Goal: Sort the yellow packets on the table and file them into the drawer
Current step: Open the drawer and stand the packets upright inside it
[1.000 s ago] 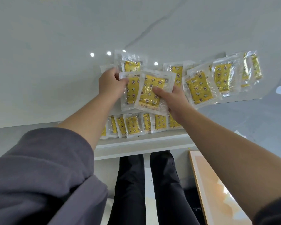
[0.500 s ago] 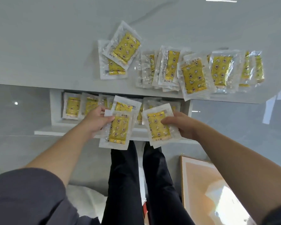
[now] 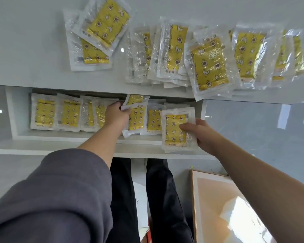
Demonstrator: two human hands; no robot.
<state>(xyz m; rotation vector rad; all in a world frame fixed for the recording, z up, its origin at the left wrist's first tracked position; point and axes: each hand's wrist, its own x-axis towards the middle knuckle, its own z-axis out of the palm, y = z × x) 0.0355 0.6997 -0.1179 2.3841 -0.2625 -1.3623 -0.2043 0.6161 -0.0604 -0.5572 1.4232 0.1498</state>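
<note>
- A clear-wrapped yellow packet (image 3: 176, 130) is over the drawer's right front corner. The right hand (image 3: 202, 135) pinches it, thumb on its face and fingers curled behind. It is held face up, probably to slide in next in the row.
- The left hand (image 3: 115, 114) reaches into the middle of the drawer. Its fingers grip what looks like two more packets (image 3: 136, 118) by their upper left edge, likely to set them against those already filed.
- Filed packets (image 3: 67, 113) overlap in a row from the drawer's left wall to its middle.
- The white drawer (image 3: 16, 120) is pulled open, and its back sits under the surface edge. The right end seems to have the only open room.
- On the white surface (image 3: 33, 50) beyond the drawer, unsorted packets (image 3: 209, 62) fan out. One juts over the edge above the drawer's right end and could slip off.
- A separate pair of packets (image 3: 98, 35) lies beyond the drawer's left half.
- Nearer than the drawer are dark-trousered legs and, to the right, a wooden-framed panel (image 3: 218, 207).
</note>
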